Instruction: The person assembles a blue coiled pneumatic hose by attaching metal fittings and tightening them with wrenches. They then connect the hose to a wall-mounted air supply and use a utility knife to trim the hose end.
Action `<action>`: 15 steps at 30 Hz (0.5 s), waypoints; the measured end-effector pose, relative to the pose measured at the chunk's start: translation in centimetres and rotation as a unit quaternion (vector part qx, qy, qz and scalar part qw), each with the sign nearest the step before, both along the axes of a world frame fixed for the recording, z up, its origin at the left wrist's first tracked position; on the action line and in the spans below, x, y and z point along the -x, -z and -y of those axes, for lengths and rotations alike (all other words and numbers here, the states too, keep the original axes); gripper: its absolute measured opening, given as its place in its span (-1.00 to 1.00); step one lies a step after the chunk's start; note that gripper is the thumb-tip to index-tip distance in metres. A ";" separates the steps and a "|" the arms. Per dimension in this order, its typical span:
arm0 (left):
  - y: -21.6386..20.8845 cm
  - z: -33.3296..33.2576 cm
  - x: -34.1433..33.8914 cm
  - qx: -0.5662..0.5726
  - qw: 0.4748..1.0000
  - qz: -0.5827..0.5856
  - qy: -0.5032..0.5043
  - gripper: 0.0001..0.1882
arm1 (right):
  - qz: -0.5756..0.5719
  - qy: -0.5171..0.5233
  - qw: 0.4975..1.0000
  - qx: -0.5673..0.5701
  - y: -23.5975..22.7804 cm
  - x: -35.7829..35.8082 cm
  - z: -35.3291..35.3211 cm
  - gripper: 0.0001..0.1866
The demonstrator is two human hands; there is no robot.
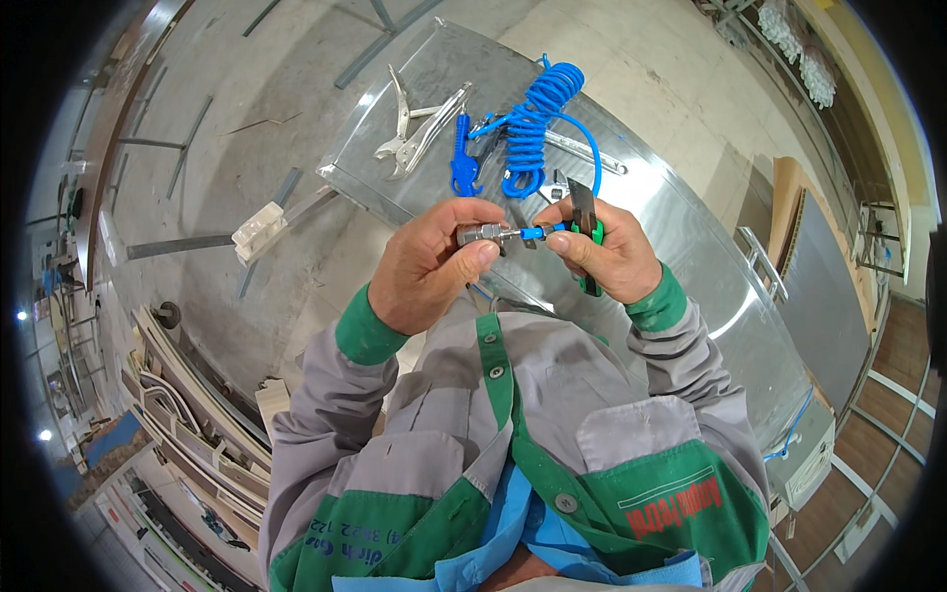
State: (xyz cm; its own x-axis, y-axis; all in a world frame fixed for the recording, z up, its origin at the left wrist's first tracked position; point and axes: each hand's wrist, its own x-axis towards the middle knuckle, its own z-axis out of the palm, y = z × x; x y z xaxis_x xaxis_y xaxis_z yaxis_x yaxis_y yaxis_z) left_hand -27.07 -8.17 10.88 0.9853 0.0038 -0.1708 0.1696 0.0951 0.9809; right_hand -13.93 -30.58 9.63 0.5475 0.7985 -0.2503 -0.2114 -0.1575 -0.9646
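Observation:
My left hand (pixel 414 264) pinches a silver metal hose coupling (pixel 479 234) between thumb and fingers. A short blue hose end (pixel 534 233) meets the coupling's right side, gripped between the thumb and fingers of my right hand (pixel 623 255). That hand also holds a utility knife (pixel 598 235) with a green and black handle, its dark blade pointing away from me. Just beyond my hands, a coiled blue air hose (pixel 538 118) lies on the metal table (pixel 681 271). A blue blow gun (pixel 463 158) rests left of the coil, beside silver locking pliers (pixel 422 130).
A silver wrench (pixel 584 150) lies partly under the coil. The table's left corner is near the pliers. On the floor to the left stand metal bars (pixel 182 246) with a pale block (pixel 259 234). Large sheet panels (pixel 824 306) lean at the right.

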 end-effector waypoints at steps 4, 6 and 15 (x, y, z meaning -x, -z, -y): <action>-0.5 -0.2 -0.3 -0.073 0.997 0.025 0.005 -0.70 | 0.037 -0.001 0.999 0.005 -0.1 0.0 0.1 -0.69; -0.8 -0.3 -0.3 -0.115 0.993 0.032 0.008 -0.71 | 0.042 -0.012 0.999 0.018 -0.1 -0.1 0.1 -0.68; -1.1 -0.4 -0.3 -0.239 0.967 0.089 0.023 -0.75 | 0.184 -0.035 0.982 -0.026 0.1 0.3 -0.4 -0.70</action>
